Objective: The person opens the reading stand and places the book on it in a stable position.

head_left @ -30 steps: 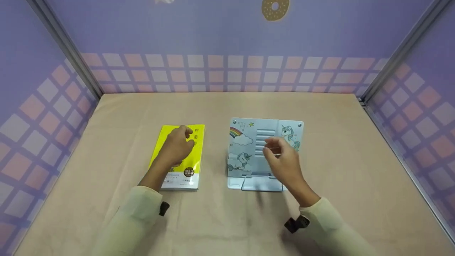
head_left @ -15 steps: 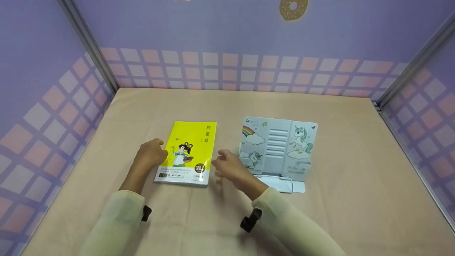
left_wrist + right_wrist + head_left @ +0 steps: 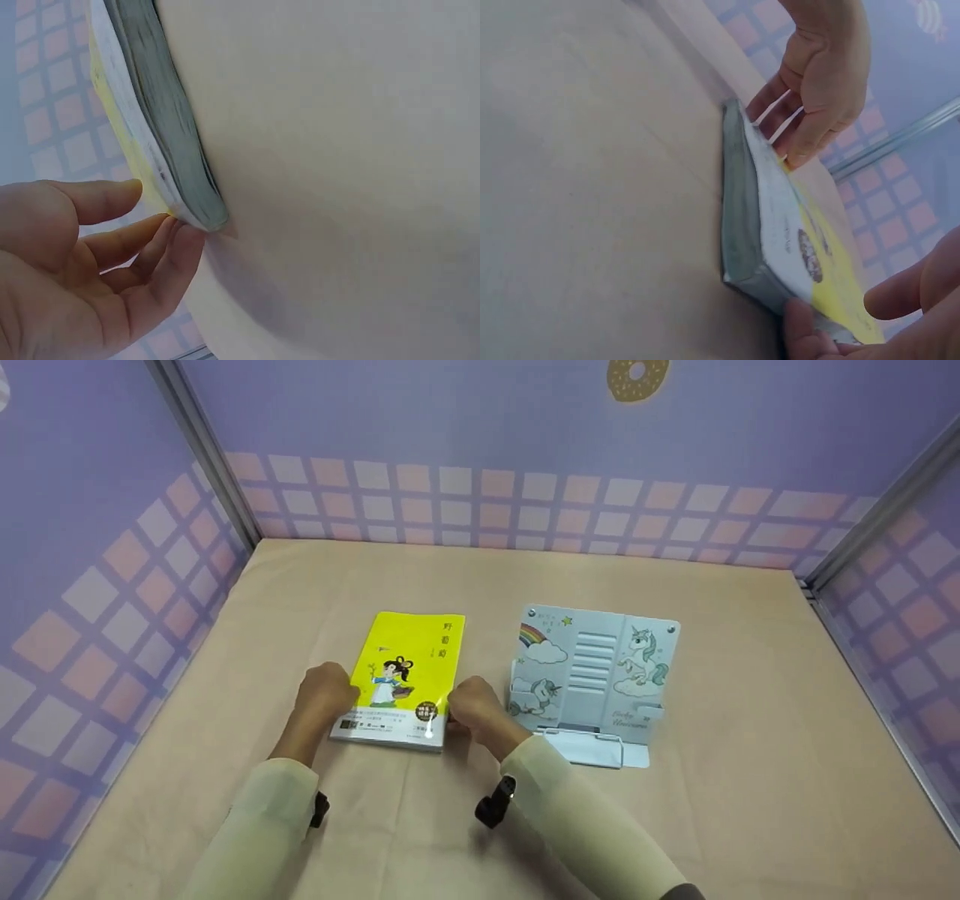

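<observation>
A yellow paperback book (image 3: 409, 660) with a white lower band and a drawn figure lies on the cloth, its lower end towards me. At its left edge my left hand (image 3: 326, 692) holds it, fingers against the side and thumb at the cover (image 3: 831, 75). From the right side my right hand (image 3: 480, 706) grips the opposite edge, fingertips (image 3: 799, 322) on the side and thumb over the cover; whether that thumb touches is unclear. The pages (image 3: 169, 112) of the lower end show in the left wrist view. Most fingers are hidden in the head view.
A pale blue book stand (image 3: 592, 660) with unicorn and rainbow pictures stands close to the right of my right hand, with a wire-framed ledge (image 3: 581, 748) in front. Patterned purple walls (image 3: 495, 427) border the cloth-covered table (image 3: 735, 697) at the back and sides.
My right hand has come left from in front of the stand to the book's right edge. My left hand has moved from above the book to its left edge. The head view has shifted.
</observation>
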`<state>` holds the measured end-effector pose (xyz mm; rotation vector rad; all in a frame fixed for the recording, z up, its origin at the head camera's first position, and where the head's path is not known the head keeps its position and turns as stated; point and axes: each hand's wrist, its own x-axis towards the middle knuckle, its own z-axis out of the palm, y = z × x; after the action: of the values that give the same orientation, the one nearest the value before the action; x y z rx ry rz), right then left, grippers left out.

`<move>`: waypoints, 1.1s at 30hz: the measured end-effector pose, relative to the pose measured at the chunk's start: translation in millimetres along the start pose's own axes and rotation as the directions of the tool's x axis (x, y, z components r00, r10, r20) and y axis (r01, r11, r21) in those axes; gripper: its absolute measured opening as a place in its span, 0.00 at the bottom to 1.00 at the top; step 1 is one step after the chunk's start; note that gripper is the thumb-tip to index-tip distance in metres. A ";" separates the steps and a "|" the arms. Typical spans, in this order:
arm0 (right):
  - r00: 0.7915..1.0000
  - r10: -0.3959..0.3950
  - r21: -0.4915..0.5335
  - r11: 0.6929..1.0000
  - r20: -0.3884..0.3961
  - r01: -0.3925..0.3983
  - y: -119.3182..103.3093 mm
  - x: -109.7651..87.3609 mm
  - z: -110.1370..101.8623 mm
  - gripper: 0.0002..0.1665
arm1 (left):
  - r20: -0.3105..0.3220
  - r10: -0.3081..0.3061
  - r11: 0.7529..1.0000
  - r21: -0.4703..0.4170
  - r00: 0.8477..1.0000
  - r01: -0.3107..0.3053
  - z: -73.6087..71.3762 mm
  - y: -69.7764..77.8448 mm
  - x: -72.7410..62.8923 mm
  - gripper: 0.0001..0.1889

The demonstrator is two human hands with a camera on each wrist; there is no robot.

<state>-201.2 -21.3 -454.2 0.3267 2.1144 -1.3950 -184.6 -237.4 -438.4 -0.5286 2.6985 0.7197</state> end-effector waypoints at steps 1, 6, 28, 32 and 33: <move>1.000 0.002 -0.007 1.000 -0.005 -0.002 0.5 1.1 1.0 0.11 | -0.005 0.000 1.000 0.008 1.000 0.000 -0.4 0.0 1.3 0.12; 1.000 -0.004 0.017 1.000 -0.007 0.004 5.5 4.1 1.7 0.09 | 0.046 -0.015 0.999 -0.037 0.999 0.017 -4.5 -6.0 8.2 0.13; 0.858 -0.475 -0.102 0.880 -0.195 0.464 -18.7 -60.2 -74.4 0.16 | 0.022 0.233 0.831 -0.524 0.972 -0.187 -40.3 37.7 -31.8 0.19; 0.806 -0.540 -0.148 0.842 -0.243 0.519 -18.6 -76.0 -104.6 0.16 | -0.034 0.333 0.766 -0.574 0.942 -0.291 -39.9 63.2 -44.8 0.16; 0.796 -0.549 -0.154 0.836 -0.254 0.527 -17.7 -79.3 -112.3 0.16 | -0.050 0.348 0.752 -0.581 0.936 -0.311 -38.4 69.7 -46.5 0.15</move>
<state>-183.6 80.8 -362.1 -0.1367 2.6358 -1.6484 -179.8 -188.8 -360.3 -0.1337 2.4998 1.6630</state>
